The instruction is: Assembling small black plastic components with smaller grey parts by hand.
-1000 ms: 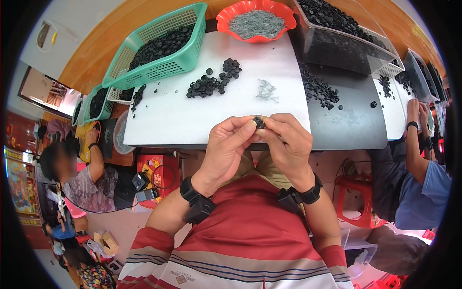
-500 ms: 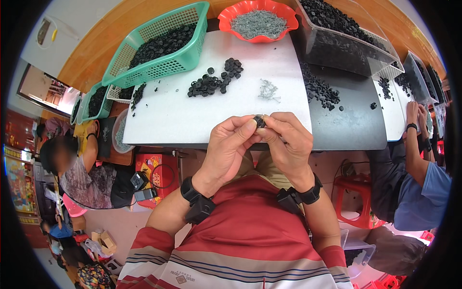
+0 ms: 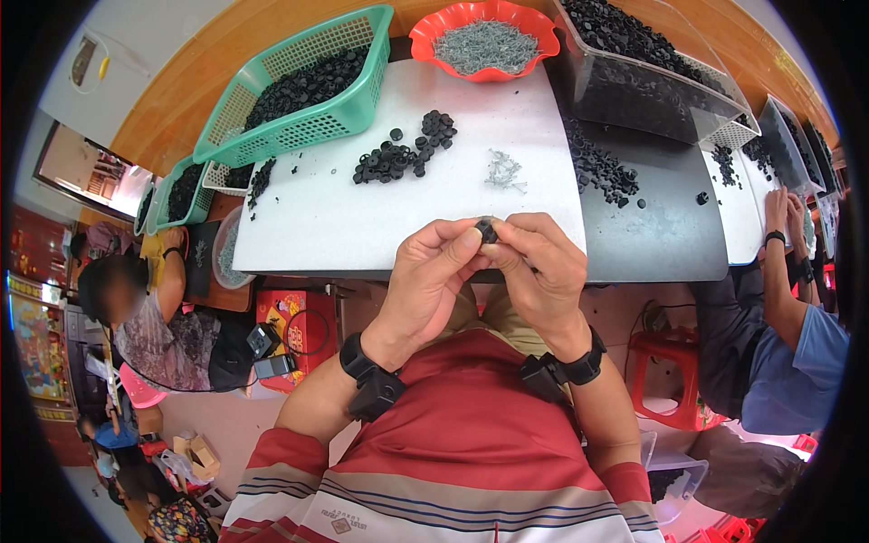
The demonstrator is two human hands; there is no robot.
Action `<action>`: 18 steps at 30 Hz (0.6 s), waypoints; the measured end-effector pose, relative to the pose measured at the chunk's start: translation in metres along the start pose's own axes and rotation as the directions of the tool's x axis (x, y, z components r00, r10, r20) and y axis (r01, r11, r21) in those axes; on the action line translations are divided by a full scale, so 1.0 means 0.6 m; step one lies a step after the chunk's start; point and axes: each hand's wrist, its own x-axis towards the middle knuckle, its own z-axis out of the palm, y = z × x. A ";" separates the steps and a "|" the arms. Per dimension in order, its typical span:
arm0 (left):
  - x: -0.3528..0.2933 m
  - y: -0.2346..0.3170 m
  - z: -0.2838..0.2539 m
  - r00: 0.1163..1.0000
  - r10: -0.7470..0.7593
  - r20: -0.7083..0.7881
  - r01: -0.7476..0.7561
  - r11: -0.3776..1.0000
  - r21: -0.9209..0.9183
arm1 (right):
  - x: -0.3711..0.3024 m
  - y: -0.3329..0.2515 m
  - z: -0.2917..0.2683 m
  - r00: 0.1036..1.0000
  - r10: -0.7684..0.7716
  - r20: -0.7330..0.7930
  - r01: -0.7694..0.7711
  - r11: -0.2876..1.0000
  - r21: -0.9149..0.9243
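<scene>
Between the fingertips of both hands is a small round black plastic part (image 3: 487, 232), held just over the near edge of the white work mat (image 3: 299, 222). My left hand (image 3: 434, 271) pinches it from the left, thumb and forefinger closed on it. My right hand (image 3: 543, 271) grips the same part from the right, also closed. The fingers cover much of the part. Beyond my hands lies a small pile of silver screws (image 3: 504, 171). A heap of similar black parts (image 3: 398, 159) rests on the mat farther left.
At the back stand a green basket (image 3: 362, 107) of black parts, a red scalloped bowl (image 3: 423, 41) of screws and a clear bin (image 3: 634, 101). More black pieces (image 3: 602, 172) lie on the dark mat (image 3: 661, 235) to the right. Other people sit at both sides.
Both hands stay almost in place with the black part pinched between them. The part appears slightly turned; nothing else visibly moves on the mat.
</scene>
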 end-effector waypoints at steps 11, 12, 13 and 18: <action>0.000 -0.002 -0.001 0.999 0.015 0.044 -0.016 0.999 0.031 | -0.004 0.002 -0.002 1.000 -0.016 -0.001 0.016 1.000 0.017; 0.000 -0.002 0.000 0.999 0.014 0.044 -0.016 0.999 0.031 | -0.004 0.001 -0.003 1.000 -0.016 -0.001 0.016 1.000 0.017; -0.001 -0.001 0.001 0.999 0.013 0.043 -0.014 0.999 0.038 | -0.004 0.000 -0.003 1.000 -0.016 -0.002 0.016 1.000 0.018; -0.001 -0.001 0.001 0.999 0.007 0.047 -0.010 0.998 0.055 | -0.004 -0.001 -0.003 1.000 -0.023 -0.007 0.023 1.000 0.021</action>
